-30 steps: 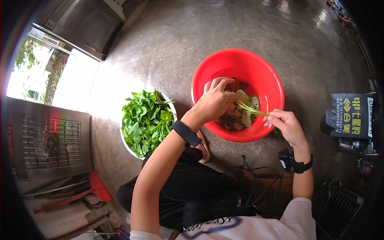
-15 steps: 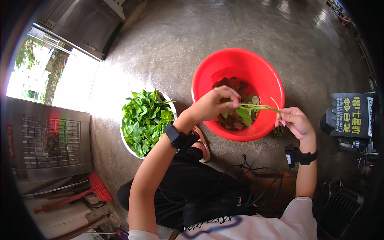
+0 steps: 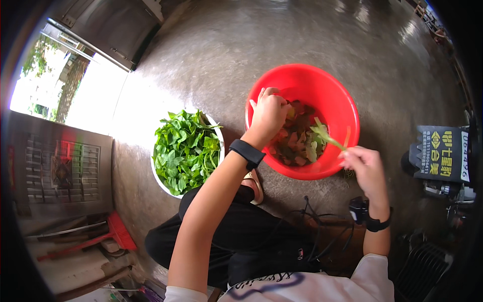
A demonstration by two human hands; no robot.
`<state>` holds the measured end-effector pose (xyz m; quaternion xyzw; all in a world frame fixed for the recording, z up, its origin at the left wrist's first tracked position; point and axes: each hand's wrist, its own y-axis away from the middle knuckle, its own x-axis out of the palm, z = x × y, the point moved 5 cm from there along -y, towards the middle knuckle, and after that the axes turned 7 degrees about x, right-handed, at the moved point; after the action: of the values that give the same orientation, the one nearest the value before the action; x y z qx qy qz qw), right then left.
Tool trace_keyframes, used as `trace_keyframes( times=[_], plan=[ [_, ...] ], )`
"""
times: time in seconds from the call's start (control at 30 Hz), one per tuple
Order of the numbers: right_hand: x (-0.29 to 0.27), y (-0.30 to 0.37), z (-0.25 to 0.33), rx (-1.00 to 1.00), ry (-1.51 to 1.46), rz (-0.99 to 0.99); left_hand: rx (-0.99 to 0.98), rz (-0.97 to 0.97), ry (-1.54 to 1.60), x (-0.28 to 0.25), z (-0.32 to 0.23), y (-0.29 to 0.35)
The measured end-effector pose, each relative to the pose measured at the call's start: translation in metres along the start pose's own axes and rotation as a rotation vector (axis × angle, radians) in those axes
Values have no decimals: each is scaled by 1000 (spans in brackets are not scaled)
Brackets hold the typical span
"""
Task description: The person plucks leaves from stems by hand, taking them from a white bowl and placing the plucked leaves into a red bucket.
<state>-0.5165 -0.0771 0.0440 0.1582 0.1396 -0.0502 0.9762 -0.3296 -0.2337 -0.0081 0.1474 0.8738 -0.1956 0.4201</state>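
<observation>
My right fingers pinch a green stem, blurred, over the red basin; long axis runs up-left from them. Left hand is farther, apart from it, at basin's left rim, fingers bent; can't tell if gripping.

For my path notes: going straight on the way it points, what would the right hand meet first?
Probably the right side of the red plastic basin; depth is unclear, so the right hand might clear its edge and pass over the leaves inside.
</observation>
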Motion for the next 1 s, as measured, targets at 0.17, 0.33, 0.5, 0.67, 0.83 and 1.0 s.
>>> trace_keyframes(
  times=[0.17, 0.33, 0.5, 0.67, 0.83, 1.0],
  plan=[
    [-78, 2, -23, 68, 191, -342, 157, 132, 315, -45, 0, -3],
    [-149, -12, -87, 266, 631, -454, 22, 8, 526, -118, 54, 2],
    [-126, -21, -82, 252, 1004, -581, -321, -338, 536, -173, 184, 70],
    [-76, -44, -33, 131, 715, -460, -732, -274, 350, -124, 275, 170],
    [-1, -59, 13, -52, 525, -215, -878, -53, 255, -25, 323, 238],
    [62, -57, 43, -122, 529, -114, -843, 56, -30, 31, 305, 232]
  ],
)
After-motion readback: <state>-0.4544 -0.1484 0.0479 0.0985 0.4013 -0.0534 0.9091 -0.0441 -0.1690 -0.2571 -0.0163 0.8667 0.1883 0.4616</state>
